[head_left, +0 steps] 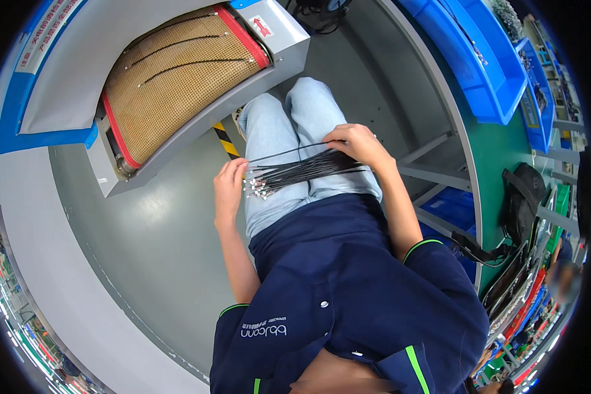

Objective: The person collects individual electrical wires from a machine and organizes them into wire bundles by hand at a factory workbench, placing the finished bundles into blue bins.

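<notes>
I sit with a bundle of thin black cables [302, 169] lying across my thighs, its small white connector ends gathered to the left. A single black cable [284, 154] stretches just above the bundle, between my two hands. My left hand [230, 187] pinches its left end, close to the bundle's white connectors. Farther along, my right hand [361, 144] is closed on the same cable with thumb and fingers, over the right part of the bundle. The right palm hides some of the bundle's right end.
A conveyor with a tan mesh belt [171, 85] and red edges stands ahead on the left, with several black cables on it. On the right is a green-topped table [476, 148] bearing blue bins [489, 92]. A black bag [524, 197] hangs beside it.
</notes>
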Demonstrator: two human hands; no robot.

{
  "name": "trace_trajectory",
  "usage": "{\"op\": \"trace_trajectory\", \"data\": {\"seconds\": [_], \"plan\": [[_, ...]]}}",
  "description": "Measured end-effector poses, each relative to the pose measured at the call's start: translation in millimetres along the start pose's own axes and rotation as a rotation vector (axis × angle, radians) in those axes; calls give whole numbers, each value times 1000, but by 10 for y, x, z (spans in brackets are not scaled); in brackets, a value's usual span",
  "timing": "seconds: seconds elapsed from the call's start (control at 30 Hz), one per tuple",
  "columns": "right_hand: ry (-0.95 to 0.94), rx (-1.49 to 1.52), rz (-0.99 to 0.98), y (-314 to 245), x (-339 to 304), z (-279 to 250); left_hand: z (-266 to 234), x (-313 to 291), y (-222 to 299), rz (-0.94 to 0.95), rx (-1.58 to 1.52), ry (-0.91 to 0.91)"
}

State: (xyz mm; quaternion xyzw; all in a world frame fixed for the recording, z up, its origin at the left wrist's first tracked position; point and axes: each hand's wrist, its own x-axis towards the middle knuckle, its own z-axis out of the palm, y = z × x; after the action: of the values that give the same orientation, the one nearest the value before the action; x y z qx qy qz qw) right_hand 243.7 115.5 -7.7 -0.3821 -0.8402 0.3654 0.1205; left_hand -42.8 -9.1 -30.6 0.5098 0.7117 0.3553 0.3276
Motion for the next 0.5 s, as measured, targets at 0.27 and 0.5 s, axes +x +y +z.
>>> {"op": "trace_trajectory", "data": {"seconds": [0.27, 0.5], "plan": [[138, -146, 4, -2, 39, -112, 33, -41, 100, -47, -239, -14], [118, -52, -115, -174, 93, -46, 50, -51, 100, 13, -641, 21]]}}
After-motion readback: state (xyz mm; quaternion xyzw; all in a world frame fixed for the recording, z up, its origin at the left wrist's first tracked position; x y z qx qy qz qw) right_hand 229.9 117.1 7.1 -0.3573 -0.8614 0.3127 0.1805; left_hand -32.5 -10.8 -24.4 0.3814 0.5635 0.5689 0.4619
